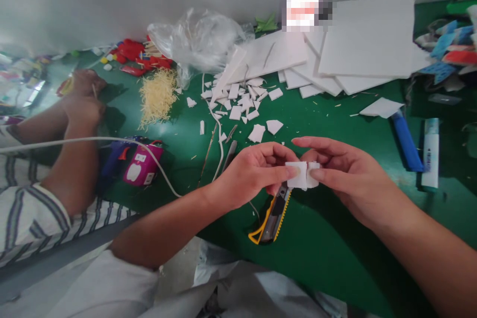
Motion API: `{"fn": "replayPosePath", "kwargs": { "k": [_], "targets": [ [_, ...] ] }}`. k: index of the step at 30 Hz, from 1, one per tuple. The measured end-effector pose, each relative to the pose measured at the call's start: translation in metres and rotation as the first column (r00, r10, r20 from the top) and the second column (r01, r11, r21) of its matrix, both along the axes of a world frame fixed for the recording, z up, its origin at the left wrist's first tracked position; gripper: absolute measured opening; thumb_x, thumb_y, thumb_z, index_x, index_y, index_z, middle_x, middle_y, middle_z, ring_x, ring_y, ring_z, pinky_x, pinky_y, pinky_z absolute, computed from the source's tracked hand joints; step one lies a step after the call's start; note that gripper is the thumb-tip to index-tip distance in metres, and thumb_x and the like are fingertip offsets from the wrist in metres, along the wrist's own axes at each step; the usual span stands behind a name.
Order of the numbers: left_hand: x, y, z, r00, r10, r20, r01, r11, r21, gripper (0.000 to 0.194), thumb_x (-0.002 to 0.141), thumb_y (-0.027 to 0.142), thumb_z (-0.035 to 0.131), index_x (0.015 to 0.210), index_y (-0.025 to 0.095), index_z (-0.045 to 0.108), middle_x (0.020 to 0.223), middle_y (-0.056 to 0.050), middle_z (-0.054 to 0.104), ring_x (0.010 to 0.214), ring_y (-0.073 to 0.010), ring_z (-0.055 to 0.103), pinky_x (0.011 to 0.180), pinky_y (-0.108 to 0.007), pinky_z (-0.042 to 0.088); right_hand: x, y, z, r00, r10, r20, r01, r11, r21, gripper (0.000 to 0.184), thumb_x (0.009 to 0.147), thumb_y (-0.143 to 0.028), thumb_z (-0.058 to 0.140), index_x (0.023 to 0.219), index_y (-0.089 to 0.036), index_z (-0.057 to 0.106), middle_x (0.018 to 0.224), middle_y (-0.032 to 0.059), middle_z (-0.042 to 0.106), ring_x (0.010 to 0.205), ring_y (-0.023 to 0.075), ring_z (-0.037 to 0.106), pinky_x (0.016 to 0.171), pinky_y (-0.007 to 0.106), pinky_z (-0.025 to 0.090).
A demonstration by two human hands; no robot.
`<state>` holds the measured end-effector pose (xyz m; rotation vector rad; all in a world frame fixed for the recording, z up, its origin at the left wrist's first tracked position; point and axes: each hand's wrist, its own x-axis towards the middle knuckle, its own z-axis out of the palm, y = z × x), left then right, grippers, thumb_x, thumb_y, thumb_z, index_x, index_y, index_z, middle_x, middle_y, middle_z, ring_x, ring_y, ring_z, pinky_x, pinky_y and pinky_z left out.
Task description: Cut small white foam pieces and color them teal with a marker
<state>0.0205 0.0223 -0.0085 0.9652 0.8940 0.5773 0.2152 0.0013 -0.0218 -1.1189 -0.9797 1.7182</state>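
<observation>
Over the near part of the green table, my left hand pinches a small white foam board piece between thumb and fingers. Against its right edge is a second, narrower foam board piece, pinched by my right hand. A thin dark line runs between the two pieces; whether they are still joined at the back is hidden. Just below them, a yellow and grey utility knife lies on the table, its upper end covered by the foam and my left fingers. Beyond my hands lie several small foam scraps.
Large white foam sheets are stacked at the back, beside a clear plastic bag. Thin yellow sticks form a pile. A white cable crosses near a magenta box. Another person's hands are at left; a blue-handled tool lies right.
</observation>
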Motion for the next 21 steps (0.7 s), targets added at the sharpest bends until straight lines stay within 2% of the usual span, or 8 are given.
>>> {"fn": "replayPosePath", "kwargs": {
  "k": [6, 11, 13, 14, 16, 18, 20, 21],
  "targets": [
    [0.003, -0.001, -0.001, 0.998, 0.054, 0.018, -0.054, 0.999, -0.008, 0.015, 0.075, 0.022, 0.074, 0.086, 0.014, 0.065, 0.070, 0.003, 0.061, 0.048, -0.0023, 0.049, 0.044, -0.015, 0.037, -0.002, 0.000, -0.001, 0.996, -0.033, 0.084, 0.029, 0.998, 0.047, 0.034, 0.067, -0.026, 0.076, 0.101, -0.026, 0.076, 0.072, -0.0028, 0.065, 0.062, 0.0094, 0.059, 0.059, 0.024, 0.051],
    [0.004, -0.001, -0.002, 0.993, 0.110, 0.044, -0.112, 0.993, 0.041, 0.012, 0.076, 0.019, 0.072, 0.084, 0.014, 0.065, 0.071, 0.003, 0.062, 0.048, -0.0015, 0.049, 0.045, -0.014, 0.039, 0.002, 0.003, 0.003, 0.937, -0.227, 0.266, 0.211, 0.974, 0.086, 0.028, 0.068, -0.032, 0.073, 0.095, -0.025, 0.076, 0.074, -0.0008, 0.067, 0.064, 0.0114, 0.060, 0.062, 0.027, 0.051],
    [0.003, 0.000, -0.003, 0.993, 0.115, 0.026, -0.116, 0.993, 0.034, 0.012, 0.076, 0.019, 0.072, 0.084, 0.014, 0.065, 0.069, 0.003, 0.061, 0.047, -0.0017, 0.048, 0.045, -0.015, 0.039, 0.009, 0.007, 0.003, 0.824, -0.329, 0.461, 0.292, 0.944, 0.151, 0.024, 0.068, -0.032, 0.072, 0.091, -0.025, 0.076, 0.073, 0.0004, 0.068, 0.061, 0.0129, 0.060, 0.059, 0.029, 0.050],
    [0.003, 0.000, -0.003, 0.994, 0.112, 0.019, -0.112, 0.993, 0.024, 0.012, 0.076, 0.020, 0.072, 0.083, 0.014, 0.064, 0.068, 0.004, 0.060, 0.047, -0.0021, 0.049, 0.044, -0.015, 0.039, 0.014, 0.010, 0.003, 0.723, -0.374, 0.581, 0.304, 0.927, 0.219, 0.022, 0.069, -0.031, 0.071, 0.090, -0.025, 0.076, 0.072, 0.0012, 0.068, 0.061, 0.0141, 0.060, 0.059, 0.031, 0.050],
    [0.002, -0.001, -0.004, 0.995, 0.104, 0.008, -0.104, 0.995, 0.008, 0.013, 0.076, 0.020, 0.073, 0.082, 0.014, 0.062, 0.064, 0.004, 0.059, 0.047, -0.0032, 0.050, 0.044, -0.015, 0.039, 0.024, 0.016, 0.000, 0.479, -0.443, 0.758, 0.204, 0.896, 0.395, 0.019, 0.073, -0.028, 0.066, 0.090, -0.025, 0.076, 0.079, 0.0042, 0.071, 0.070, 0.0181, 0.065, 0.069, 0.036, 0.054],
    [0.002, -0.001, -0.004, 0.994, 0.109, -0.006, -0.109, 0.994, 0.006, 0.014, 0.076, 0.021, 0.073, 0.081, 0.014, 0.061, 0.063, 0.004, 0.058, 0.049, -0.0040, 0.052, 0.045, -0.015, 0.039, 0.032, 0.021, -0.003, 0.307, -0.514, 0.801, 0.008, 0.843, 0.538, 0.020, 0.077, -0.030, 0.062, 0.091, -0.024, 0.075, 0.095, 0.0086, 0.075, 0.092, 0.0253, 0.068, 0.084, 0.044, 0.054],
    [0.002, -0.002, -0.004, 0.990, 0.143, -0.013, -0.143, 0.990, 0.021, 0.016, 0.076, 0.021, 0.074, 0.079, 0.014, 0.061, 0.065, 0.004, 0.058, 0.051, -0.0037, 0.052, 0.045, -0.014, 0.039, 0.034, 0.021, -0.004, 0.254, -0.570, 0.782, -0.065, 0.796, 0.602, 0.026, 0.079, -0.034, 0.063, 0.100, -0.023, 0.074, 0.111, 0.0113, 0.074, 0.109, 0.0292, 0.065, 0.097, 0.049, 0.050],
    [0.003, -0.002, -0.004, 0.987, 0.163, -0.011, -0.163, 0.986, 0.029, 0.016, 0.075, 0.021, 0.075, 0.079, 0.014, 0.061, 0.066, 0.004, 0.058, 0.052, -0.0033, 0.051, 0.045, -0.014, 0.038, 0.033, 0.019, -0.004, 0.265, -0.585, 0.766, -0.092, 0.776, 0.624, 0.030, 0.080, -0.036, 0.063, 0.105, -0.022, 0.073, 0.116, 0.0118, 0.072, 0.112, 0.0289, 0.065, 0.099, 0.049, 0.049]
  ]
}}
